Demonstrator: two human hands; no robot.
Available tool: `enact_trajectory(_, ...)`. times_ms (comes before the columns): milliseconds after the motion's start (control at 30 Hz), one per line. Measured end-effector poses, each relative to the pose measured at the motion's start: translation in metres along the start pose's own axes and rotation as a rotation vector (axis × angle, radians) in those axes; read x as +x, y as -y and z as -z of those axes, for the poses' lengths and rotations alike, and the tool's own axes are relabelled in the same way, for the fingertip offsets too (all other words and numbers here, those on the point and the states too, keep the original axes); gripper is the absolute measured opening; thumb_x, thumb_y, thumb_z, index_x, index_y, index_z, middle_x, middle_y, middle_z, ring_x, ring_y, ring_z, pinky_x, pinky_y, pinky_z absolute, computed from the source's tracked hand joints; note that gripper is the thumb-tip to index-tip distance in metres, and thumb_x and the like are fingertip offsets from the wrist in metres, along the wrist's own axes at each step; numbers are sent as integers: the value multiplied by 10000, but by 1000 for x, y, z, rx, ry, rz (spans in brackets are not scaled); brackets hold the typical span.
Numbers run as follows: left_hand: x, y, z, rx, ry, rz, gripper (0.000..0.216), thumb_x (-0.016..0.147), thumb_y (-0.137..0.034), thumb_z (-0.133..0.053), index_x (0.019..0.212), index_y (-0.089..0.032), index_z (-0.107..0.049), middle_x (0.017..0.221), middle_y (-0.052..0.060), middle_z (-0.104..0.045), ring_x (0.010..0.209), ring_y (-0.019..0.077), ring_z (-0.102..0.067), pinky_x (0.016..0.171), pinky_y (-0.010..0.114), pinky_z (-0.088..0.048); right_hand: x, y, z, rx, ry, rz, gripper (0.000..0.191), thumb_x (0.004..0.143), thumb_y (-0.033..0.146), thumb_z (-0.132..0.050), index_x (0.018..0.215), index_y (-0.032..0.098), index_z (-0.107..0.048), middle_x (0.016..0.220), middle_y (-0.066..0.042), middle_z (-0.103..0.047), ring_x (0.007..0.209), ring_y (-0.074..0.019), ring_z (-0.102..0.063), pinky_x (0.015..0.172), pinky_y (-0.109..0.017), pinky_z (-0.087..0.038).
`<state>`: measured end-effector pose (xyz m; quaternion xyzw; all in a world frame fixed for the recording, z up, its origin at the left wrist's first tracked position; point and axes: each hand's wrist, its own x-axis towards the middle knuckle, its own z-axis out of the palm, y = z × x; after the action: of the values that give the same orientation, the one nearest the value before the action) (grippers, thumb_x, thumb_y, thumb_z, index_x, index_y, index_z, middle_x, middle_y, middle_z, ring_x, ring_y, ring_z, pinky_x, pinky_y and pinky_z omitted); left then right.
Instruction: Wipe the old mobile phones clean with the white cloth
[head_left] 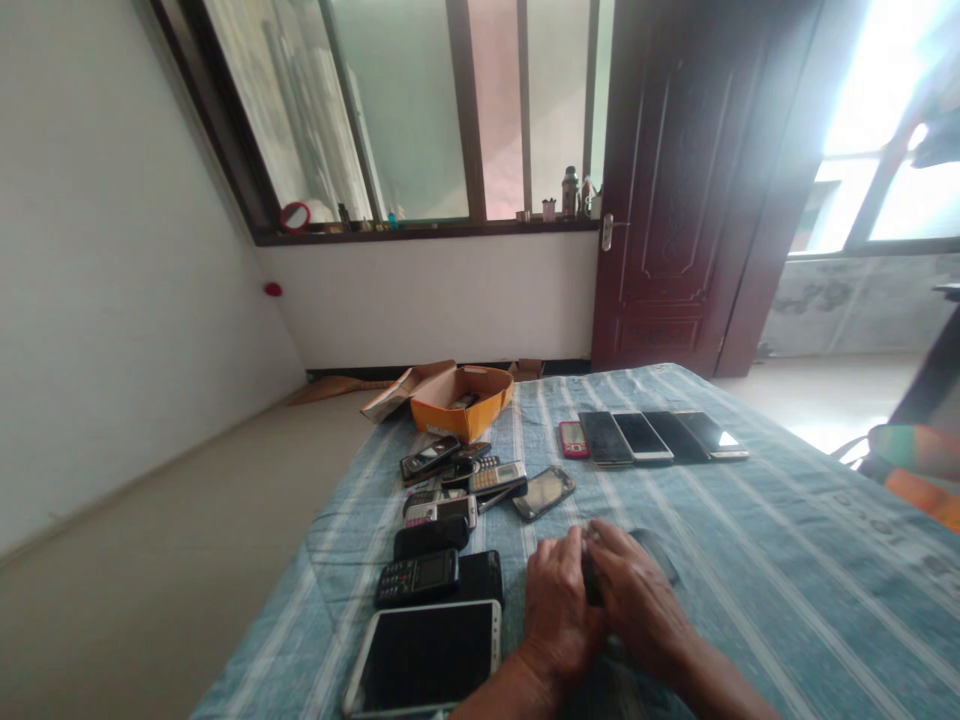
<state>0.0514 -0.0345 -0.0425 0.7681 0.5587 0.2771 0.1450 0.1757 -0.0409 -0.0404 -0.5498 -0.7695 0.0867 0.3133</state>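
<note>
My left hand (556, 600) and my right hand (637, 590) meet over the blue striped cloth, fingers curled around a small dark mobile phone (592, 582). Most of that phone is hidden by the fingers. Just beyond my right hand lies another dark phone (655, 556), partly covered by the hand. To the left of my hands are a large white-framed phone (427, 655), a black keypad phone (418, 577) and a black case-like item (431, 538). A smartphone with a pale screen (545, 493) lies a little ahead of my fingers.
Several old keypad phones lie heaped, among them a silver one (498, 478). Behind them stands an open orange box (465, 410). A pink phone (574, 440) and a row of smartphones (641, 438) lie at the far right. The cloth-covered surface (757, 560) ends before a brown door (675, 200).
</note>
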Motion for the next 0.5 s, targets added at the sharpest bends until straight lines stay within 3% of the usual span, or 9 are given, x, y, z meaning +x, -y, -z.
enact_trajectory(167,-2,-1,0,7,13,-6,688,627,-336,-698,1253,-118,-514,1094,123,-626,1009,287,-533,904,401,-426,6,-18,7,-242,-4,-175,321,875,108,-403,985,208,-688,1118,-81,-638,1006,-213,-595,887,-312,-444)
enact_trajectory(300,-3,0,-2,13,-2,-6,626,618,-280,-691,1204,-110,-549,1081,114,-632,1009,280,-526,916,391,-416,0,-28,6,-333,-52,-218,327,891,123,-391,1031,177,-682,1121,-109,-640,1028,-248,-590,894,-353,-444)
enact_trajectory(400,-3,1,-4,1,-9,-21,574,642,-302,-679,1175,-120,-567,1085,112,-634,1013,281,-526,911,392,-416,-9,-25,-3,-317,-88,-162,355,888,115,-390,1084,177,-680,1209,-119,-615,1094,-251,-569,940,-353,-429)
enact_trajectory(500,-3,1,-4,4,-11,-23,431,709,-313,-620,1108,-153,-601,1047,104,-649,995,277,-538,897,390,-419,-15,-16,-12,-206,-43,-6,364,871,125,-433,1131,220,-668,1231,-79,-618,1124,-216,-559,965,-310,-419)
